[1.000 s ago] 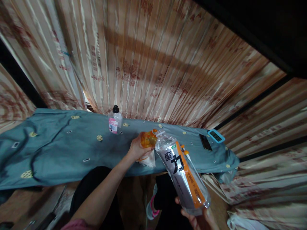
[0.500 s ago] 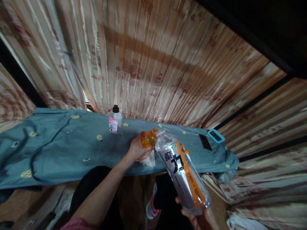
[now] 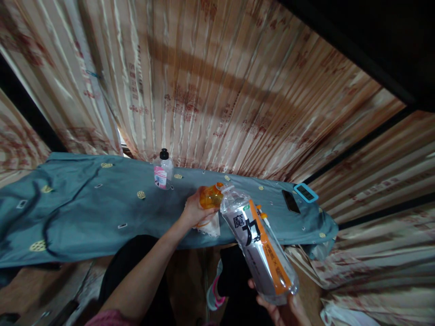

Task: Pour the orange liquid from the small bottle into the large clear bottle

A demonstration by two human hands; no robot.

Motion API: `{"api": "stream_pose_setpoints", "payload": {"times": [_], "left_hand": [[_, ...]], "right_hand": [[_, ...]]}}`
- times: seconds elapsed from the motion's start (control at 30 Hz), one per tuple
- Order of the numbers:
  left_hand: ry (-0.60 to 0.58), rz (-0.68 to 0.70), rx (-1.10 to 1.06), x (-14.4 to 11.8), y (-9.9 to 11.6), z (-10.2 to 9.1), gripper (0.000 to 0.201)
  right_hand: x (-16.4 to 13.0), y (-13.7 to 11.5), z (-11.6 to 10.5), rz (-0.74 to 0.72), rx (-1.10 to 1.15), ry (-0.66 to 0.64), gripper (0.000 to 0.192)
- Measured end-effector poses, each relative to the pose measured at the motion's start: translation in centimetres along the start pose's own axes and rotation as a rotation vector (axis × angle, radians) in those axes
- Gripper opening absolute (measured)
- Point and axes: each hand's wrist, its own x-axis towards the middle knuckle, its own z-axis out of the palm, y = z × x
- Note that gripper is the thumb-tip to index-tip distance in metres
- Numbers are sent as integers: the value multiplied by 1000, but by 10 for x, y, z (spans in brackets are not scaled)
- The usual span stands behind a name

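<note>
Evidently both hands are occupied: the left hand point(image 3: 194, 210) has its fingers curled closely around a translucent orange bottle point(image 3: 210, 197), while the right hand point(image 3: 277, 312), partly cut off by the lower edge, grips the base of a large clear plastic bottle point(image 3: 251, 246) with a silver-and-orange label. That larger bottle slants, its neck right at the orange bottle's mouth; whether the rims touch, I cannot tell. Both are above the teal patterned cloth point(image 3: 84, 213), with a white lace-edged cloth point(image 3: 210, 226) just below the orange bottle. Beside the large bottle, partly hidden, lies an orange fitting with a white tube point(image 3: 265, 218). A clear bottle with a black cap point(image 3: 163, 174) stands upright to the left; a dark phone point(image 3: 291, 201) and a blue-framed digital clock point(image 3: 306, 193) lie near each other on the right, before the pleated curtain point(image 3: 190, 90).
</note>
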Motion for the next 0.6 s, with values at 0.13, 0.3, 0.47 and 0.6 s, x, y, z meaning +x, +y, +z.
{"api": "stream_pose_setpoints", "payload": {"times": [0.13, 0.3, 0.47, 0.6], "left_hand": [[6, 6, 1, 0, 0, -1, 61], [5, 2, 6, 0, 0, 0, 61], [10, -4, 25, 0, 1, 0, 61], [3, -6, 19, 0, 1, 0, 62]], "right_hand": [[-1, 0, 1, 12, 2, 0, 50], [-2, -1, 1, 25, -1, -5, 51], [-1, -2, 3, 20, -6, -25, 49], [-1, -4, 1, 13, -22, -49, 50]]}}
